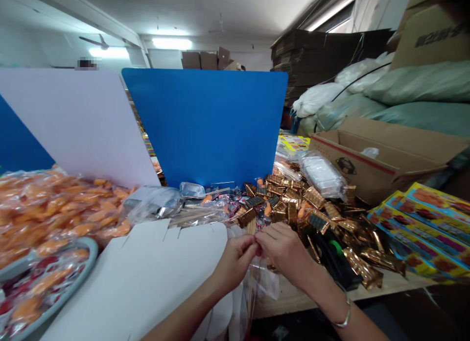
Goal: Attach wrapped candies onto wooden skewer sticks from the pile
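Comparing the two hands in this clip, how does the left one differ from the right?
The right hand wears a silver bangle at the wrist, while the left hand shows none. The left hand sits over a white card sheet, the right hand beside gold foil packets. Both are bare, their fingertips meeting at the top of a clear plastic bag of wooden sticks.

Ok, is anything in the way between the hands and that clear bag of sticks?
Nothing visible stands in the way: the left hand and right hand meet directly at the top of the clear plastic bag, pinching it above the thin wooden sticks.
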Demonstrator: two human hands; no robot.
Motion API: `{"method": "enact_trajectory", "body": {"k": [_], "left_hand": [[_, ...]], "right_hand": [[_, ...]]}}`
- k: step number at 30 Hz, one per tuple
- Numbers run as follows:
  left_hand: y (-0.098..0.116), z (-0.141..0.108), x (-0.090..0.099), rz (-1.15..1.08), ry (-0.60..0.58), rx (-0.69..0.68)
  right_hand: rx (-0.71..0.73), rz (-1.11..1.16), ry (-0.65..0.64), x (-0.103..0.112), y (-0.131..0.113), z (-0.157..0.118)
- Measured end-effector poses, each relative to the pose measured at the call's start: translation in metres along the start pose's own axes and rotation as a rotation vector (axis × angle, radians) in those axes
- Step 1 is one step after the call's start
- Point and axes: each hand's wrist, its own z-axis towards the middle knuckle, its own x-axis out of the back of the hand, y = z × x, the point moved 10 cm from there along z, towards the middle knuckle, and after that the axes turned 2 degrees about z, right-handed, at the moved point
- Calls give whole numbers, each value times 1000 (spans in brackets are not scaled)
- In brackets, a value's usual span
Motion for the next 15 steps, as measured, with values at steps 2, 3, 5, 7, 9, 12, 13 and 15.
{"method": "enact_trajectory", "body": {"k": [2, 3, 5, 7, 9, 12, 13, 15], "left_hand": [[2, -2, -3, 77, -4, -14], [1, -3, -6, 78, -14, -10], [-1, -4, -9, 10, -27, 19], [-5, -4, -9, -90, -18, 66], [-11, -3, -9, -179, -2, 116], [-22, -3, -18, -313, -41, 184], [-26, -4, -25, -345, -79, 203], [-34, -7, -35, -371, -145, 235]], "right_hand": [[25, -96, -27, -1, 4, -3], [1, -117, -16, 2, 15, -6], [-184, -128, 86, 17, 58, -16], [-518, -93, 274, 41, 114, -40], [-705, 171, 353, 40, 144, -58], [-568, 732, 31, -7, 107, -42], [-518, 784, 2, -11, 89, -37], [-431, 732, 72, -5, 62, -31]]}}
